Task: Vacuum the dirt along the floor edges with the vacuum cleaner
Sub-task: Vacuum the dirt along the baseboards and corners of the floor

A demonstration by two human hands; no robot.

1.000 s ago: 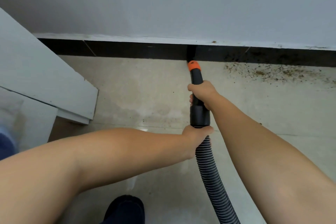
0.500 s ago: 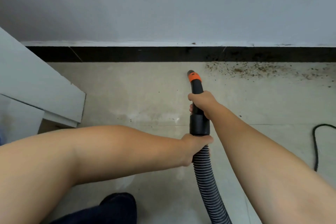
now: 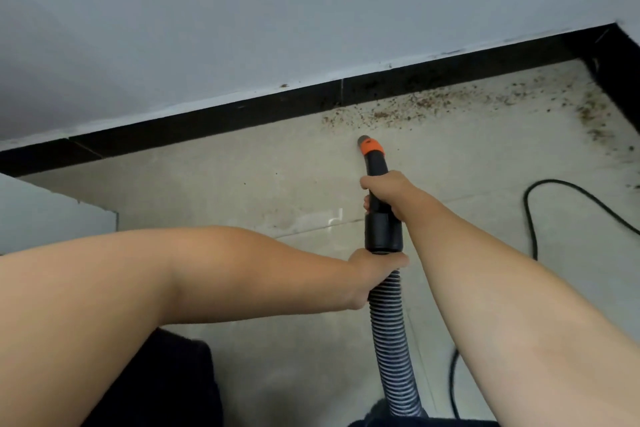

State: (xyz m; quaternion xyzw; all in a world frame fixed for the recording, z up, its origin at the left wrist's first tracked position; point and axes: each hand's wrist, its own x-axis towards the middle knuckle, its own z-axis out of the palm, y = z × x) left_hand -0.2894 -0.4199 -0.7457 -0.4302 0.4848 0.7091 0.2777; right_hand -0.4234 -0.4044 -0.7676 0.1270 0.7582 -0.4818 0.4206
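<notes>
We curl our right hand [image 3: 382, 189] round the black nozzle [image 3: 375, 163] to aim it, our left hand [image 3: 375, 269] gripping the ribbed hose [image 3: 389, 329] behind for support — its orange tip just short of the dirt [image 3: 408, 107] scattered along the black skirting [image 3: 214, 121].

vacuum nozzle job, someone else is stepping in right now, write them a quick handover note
Right hand: grips the nozzle on its black tube, behind the orange collar.
Left hand: grips the hose just below the cuff.
Nozzle tip sits on the floor, just short of the dirt along the baseboard.
Done: the baseboard stretch to the left looks clean.
Left: the dirt band ahead and to the right, into the corner. Mind the cord on the right.
</notes>
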